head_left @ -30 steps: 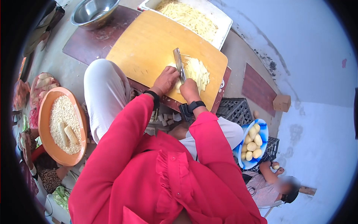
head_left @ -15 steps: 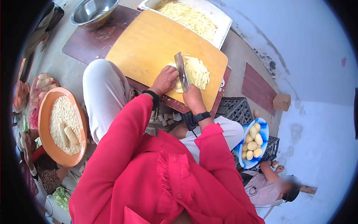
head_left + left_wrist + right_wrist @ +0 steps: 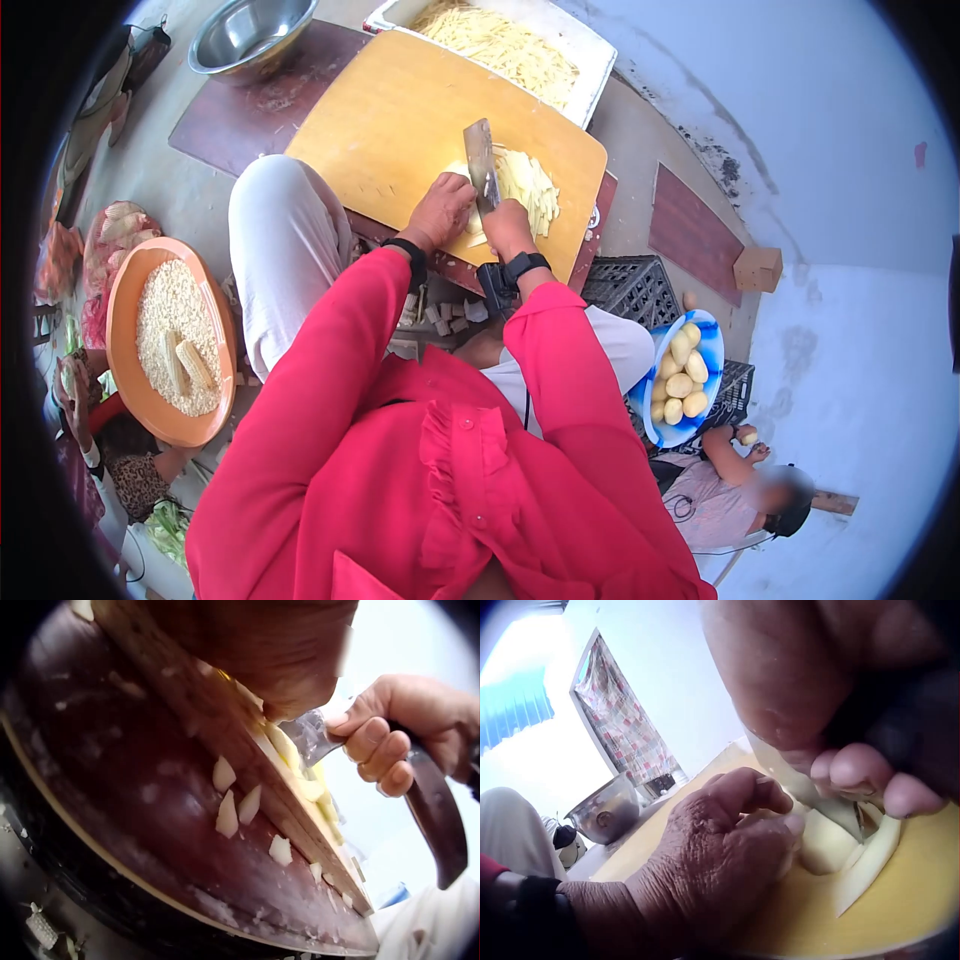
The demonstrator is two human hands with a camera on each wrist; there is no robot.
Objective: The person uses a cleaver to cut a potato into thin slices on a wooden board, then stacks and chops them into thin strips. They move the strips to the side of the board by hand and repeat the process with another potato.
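On a yellow cutting board [image 3: 390, 130], my right hand [image 3: 510, 228] grips the dark handle [image 3: 439, 814] of a cleaver [image 3: 481, 165]. My left hand [image 3: 443, 212] holds a peeled potato [image 3: 826, 844] down beside the blade, fingers bent and fingertips close to the steel. In the right wrist view the blade stands at the cut side of the potato, with a pale slice [image 3: 870, 866] next to it. A heap of cut potato strips [image 3: 532, 192] lies to the right of the cleaver. Most of the potato is hidden under the left hand in the head view.
Beyond the board stands a white box [image 3: 592, 62] of potato strips; a steel bowl [image 3: 240, 45] is at far left. Peeled potatoes fill a blue-white basin [image 3: 712, 345] at right. An orange tub [image 3: 120, 350] holds corn kernels. Potato scraps [image 3: 227, 814] lie below the board. Another person [image 3: 725, 500] sits at right.
The right hand drew the cleaver back toward the body, then moved it forward again. The left hand stays at the potato, shifting only slightly.
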